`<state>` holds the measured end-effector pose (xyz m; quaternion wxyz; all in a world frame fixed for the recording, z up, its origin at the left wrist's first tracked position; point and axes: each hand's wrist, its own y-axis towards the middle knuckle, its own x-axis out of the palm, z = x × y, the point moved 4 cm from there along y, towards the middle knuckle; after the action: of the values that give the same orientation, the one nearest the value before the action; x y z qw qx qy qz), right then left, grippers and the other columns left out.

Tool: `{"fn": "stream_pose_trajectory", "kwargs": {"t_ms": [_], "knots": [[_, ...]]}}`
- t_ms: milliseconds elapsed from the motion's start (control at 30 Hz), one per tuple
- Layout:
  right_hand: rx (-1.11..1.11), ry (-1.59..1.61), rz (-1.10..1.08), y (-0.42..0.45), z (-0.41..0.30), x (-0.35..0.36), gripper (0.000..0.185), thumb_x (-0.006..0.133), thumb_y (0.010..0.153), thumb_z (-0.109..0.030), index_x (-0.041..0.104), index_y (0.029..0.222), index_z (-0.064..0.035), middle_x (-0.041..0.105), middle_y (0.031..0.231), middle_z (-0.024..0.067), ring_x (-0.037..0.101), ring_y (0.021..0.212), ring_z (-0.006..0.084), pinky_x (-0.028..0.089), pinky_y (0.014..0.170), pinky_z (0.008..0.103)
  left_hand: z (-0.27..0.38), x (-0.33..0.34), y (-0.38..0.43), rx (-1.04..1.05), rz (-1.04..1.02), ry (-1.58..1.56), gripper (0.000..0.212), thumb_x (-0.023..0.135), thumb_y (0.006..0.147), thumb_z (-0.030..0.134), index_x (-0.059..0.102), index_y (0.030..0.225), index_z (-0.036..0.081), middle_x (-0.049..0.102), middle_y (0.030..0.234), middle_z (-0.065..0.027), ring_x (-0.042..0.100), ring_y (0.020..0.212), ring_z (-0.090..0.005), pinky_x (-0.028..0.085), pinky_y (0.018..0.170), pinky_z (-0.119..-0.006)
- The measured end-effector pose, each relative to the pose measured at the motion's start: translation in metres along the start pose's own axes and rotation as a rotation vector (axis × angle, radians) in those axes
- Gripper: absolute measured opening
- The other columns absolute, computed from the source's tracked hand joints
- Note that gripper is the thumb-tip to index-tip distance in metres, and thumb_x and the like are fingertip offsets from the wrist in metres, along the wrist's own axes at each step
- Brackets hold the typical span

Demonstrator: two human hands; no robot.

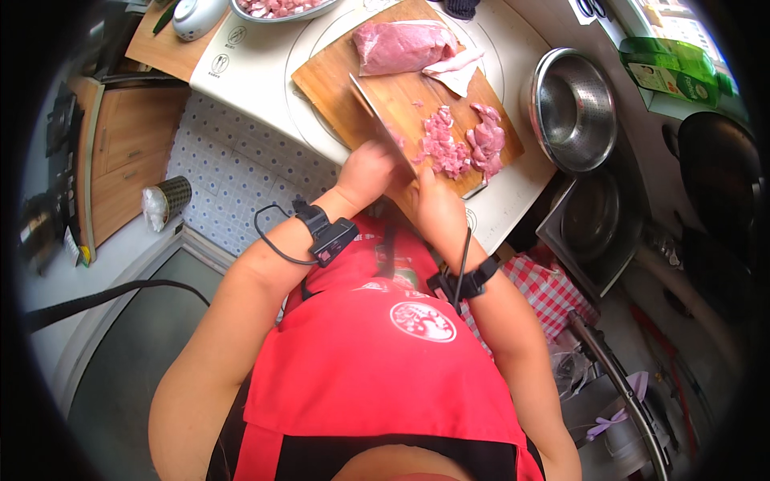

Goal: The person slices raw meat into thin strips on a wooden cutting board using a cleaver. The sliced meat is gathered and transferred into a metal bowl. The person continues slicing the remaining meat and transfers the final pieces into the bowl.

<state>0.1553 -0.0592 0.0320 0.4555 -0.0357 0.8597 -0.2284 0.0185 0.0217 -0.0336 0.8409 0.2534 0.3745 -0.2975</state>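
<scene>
My right hand (442, 207) grips a broad-bladed kitchen knife (379, 120) near the front edge of a wooden cutting board (337, 75). The blade stands on edge, pointing away to the upper left. Beside the blade's left face is my left hand (368, 171), blurred, its fingertips hidden, so whether it holds anything is unclear. Right of the knife lie a heap of chopped raw meat (445, 144) and a larger meat piece (486, 141). A big block of raw meat (406, 48) rests at the board's far end, with a pale fatty flap (457, 71) against it.
The board sits on a white countertop (258, 90). Behind it is a metal bowl (289, 18) of diced meat, with an upturned white bowl (195, 18) to its left. A steel colander (574, 111) stands at right, below a green bottle (674, 69). A dark cable (120, 297) hangs at left.
</scene>
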Motion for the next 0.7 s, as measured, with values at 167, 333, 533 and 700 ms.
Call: {"fn": "stream_pose_trajectory", "kwargs": {"t_ms": [167, 333, 533, 700], "knots": [[0.040, -0.035, -0.066, -0.016, 0.022, -0.012, 0.028, 0.063, 0.091, -0.015, 0.047, 0.108, 0.0001, 0.066, 0.082, 0.0278, 0.064, 0.078, 0.0485, 0.051, 0.068, 0.0555, 0.003, -0.014, 0.004, -0.058, 0.012, -0.058, 0.011, 0.072, 0.076, 0.016, 0.069, 0.083, 0.009, 0.062, 0.089, -0.0102, 0.060, 0.089, -0.0327, 0.051, 0.081, -0.042], [0.138, 0.016, -0.064, -0.044, 0.044, -0.015, 0.029, 0.064, 0.092, -0.019, 0.050, 0.108, 0.0001, 0.067, 0.089, 0.0265, 0.065, 0.084, 0.0464, 0.052, 0.073, 0.0541, 0.005, -0.023, 0.011, -0.181, 0.167, -0.111, 0.017, 0.077, 0.076, 0.017, 0.067, 0.085, 0.008, 0.061, 0.089, -0.0098, 0.059, 0.090, -0.0326, 0.050, 0.082, -0.042], [0.104, 0.167, -0.039, -0.050, 0.041, -0.015, 0.030, 0.065, 0.092, -0.017, 0.051, 0.114, -0.0019, 0.066, 0.093, 0.0253, 0.064, 0.086, 0.0461, 0.052, 0.073, 0.0530, 0.009, 0.001, 0.020, -0.087, 0.109, -0.065, 0.010, 0.073, 0.074, 0.012, 0.068, 0.083, 0.008, 0.063, 0.089, -0.0091, 0.060, 0.089, -0.0309, 0.051, 0.082, -0.040], [0.010, 0.148, 0.076, -0.061, 0.034, -0.017, 0.028, 0.065, 0.092, -0.013, 0.054, 0.115, -0.0014, 0.065, 0.095, 0.0224, 0.065, 0.084, 0.0422, 0.052, 0.073, 0.0466, 0.009, 0.006, 0.020, -0.099, 0.128, -0.022, 0.008, 0.070, 0.074, 0.009, 0.069, 0.081, 0.008, 0.063, 0.087, -0.0090, 0.060, 0.088, -0.0308, 0.051, 0.080, -0.040]]}}
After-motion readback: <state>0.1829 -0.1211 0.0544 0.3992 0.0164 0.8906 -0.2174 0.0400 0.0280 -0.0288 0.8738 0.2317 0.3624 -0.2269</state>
